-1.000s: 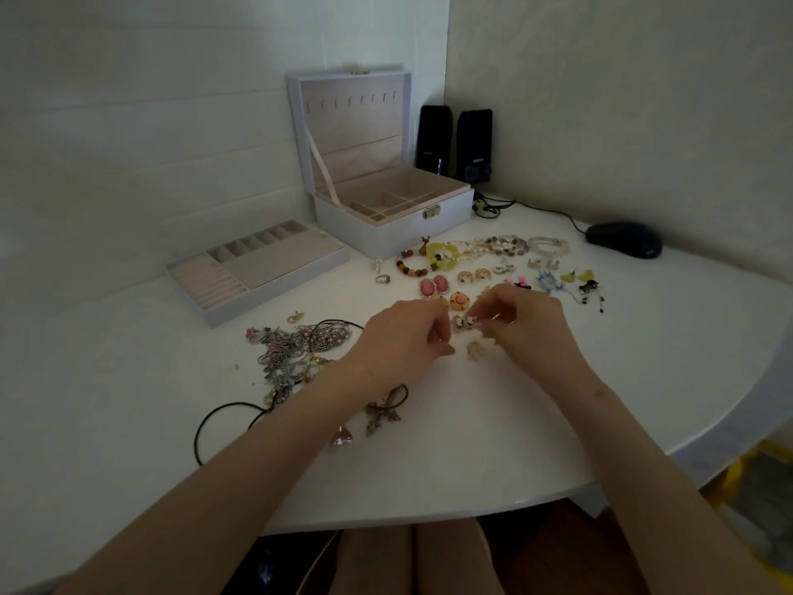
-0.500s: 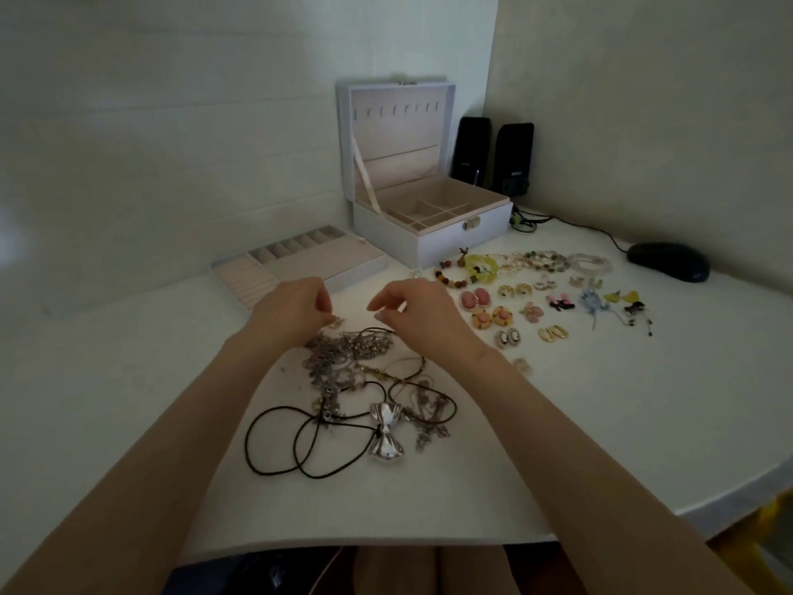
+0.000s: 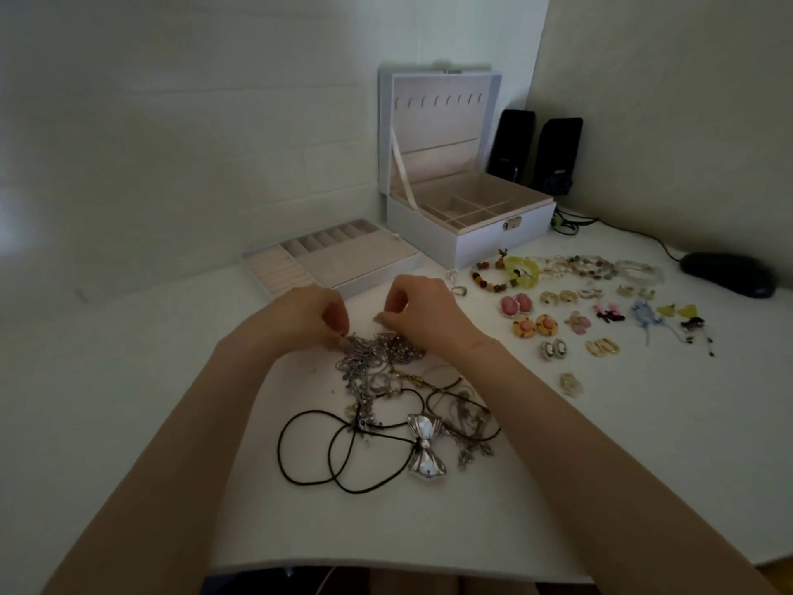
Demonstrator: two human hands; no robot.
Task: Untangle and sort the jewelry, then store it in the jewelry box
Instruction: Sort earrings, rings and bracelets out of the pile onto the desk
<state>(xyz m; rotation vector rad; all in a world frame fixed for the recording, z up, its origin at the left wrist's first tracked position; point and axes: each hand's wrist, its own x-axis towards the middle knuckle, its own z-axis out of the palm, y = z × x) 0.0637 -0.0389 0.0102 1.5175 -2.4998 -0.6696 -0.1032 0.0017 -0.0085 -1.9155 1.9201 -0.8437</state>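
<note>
"Fingers (image 3: 334,322) of the left hand (image 3: 300,317)—what have they got?"

"Curled, pinching the far edge of the chain tangle (image 3: 377,358). Right hand (image 3: 425,309) is curled just above it; whether it holds a strand, I cannot tell."

"And nearest?"

"Black cord (image 3: 281,448) with a silver bow pendant (image 3: 425,448), loose on the table (image 3: 686,401). Beyond the hands—the tray (image 3: 343,255), then the jewelry box (image 3: 493,244), lid up. Sorted earrings (image 3: 534,326) lie right."

A white counter (image 3: 128,380) sits in a corner of pale walls. Two black speakers (image 3: 513,143) stand side by side at the back (a small green-and-black knot of wire lies just before them). A dark cable (image 3: 643,239) runs to a black mouse (image 3: 727,279) at the right.
</note>
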